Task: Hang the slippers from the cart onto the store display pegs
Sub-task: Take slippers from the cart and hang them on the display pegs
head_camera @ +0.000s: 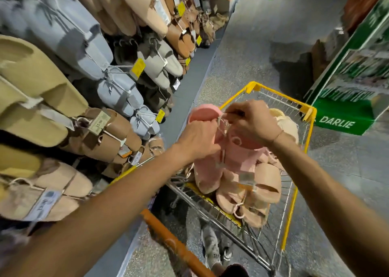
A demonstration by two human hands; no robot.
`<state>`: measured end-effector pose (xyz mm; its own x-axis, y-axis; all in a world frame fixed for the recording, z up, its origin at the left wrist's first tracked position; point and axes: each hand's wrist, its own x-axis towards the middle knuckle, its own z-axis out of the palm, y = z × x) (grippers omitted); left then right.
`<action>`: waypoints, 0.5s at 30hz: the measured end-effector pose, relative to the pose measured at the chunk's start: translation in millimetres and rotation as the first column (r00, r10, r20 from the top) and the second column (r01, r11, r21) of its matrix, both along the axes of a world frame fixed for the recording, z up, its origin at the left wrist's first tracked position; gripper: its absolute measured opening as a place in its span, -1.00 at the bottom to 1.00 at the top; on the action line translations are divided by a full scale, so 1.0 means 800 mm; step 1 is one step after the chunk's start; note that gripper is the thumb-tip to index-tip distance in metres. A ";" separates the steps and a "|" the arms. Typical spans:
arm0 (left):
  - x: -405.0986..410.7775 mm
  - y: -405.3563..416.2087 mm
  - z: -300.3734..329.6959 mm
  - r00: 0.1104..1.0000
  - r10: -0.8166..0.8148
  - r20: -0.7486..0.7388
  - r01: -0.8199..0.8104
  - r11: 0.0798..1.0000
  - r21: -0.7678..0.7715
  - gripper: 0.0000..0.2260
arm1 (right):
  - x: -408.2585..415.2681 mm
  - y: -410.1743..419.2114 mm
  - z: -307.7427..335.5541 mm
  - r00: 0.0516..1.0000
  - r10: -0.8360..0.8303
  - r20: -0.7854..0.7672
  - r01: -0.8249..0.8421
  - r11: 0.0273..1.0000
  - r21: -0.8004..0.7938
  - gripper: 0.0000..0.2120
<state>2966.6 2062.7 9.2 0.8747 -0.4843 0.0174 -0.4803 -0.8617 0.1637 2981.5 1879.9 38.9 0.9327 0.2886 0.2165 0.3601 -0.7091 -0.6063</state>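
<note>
While the pair of soft pink fabric slippers point(212, 150) hangs over the yellow wire cart point(292, 194), both hands work its string.

The left hand point(196, 141) has a tight grip on one slipper; the right hand point(251, 122) pinches the thin pale loop point(221, 123). Pull the loop open and untwisted, then slide it onto a peg by the hanging slippers on the display point(117, 91).
</note>
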 end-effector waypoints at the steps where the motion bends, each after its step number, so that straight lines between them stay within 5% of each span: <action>1: -0.011 0.010 0.009 1.000 0.009 -0.014 -0.009 1.000 0.000 -0.72 | -0.007 0.011 0.006 1.000 0.012 0.011 -0.012 1.000 0.009 -0.95; 5: -0.053 0.059 0.048 0.996 0.086 -0.023 -0.083 0.988 0.131 -0.82 | -0.037 0.064 0.036 0.996 0.082 0.040 -0.083 0.996 0.032 -0.93; 9: -0.104 0.121 0.097 0.983 0.124 0.138 -0.159 0.947 0.280 -0.79 | -0.066 0.123 0.091 0.974 0.185 0.128 -0.192 0.980 0.046 -0.93; 15: -0.192 0.246 0.187 0.801 0.282 0.528 -0.204 0.958 -0.203 -0.77 | -0.109 0.236 0.238 0.862 0.388 0.326 -0.433 0.898 0.076 -0.89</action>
<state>2813.0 2259.6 159.2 0.7894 -0.2158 0.5747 -0.3009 -0.9520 0.0558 2893.9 2068.6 229.5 0.6218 0.5764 0.5301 0.7772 -0.3713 -0.5079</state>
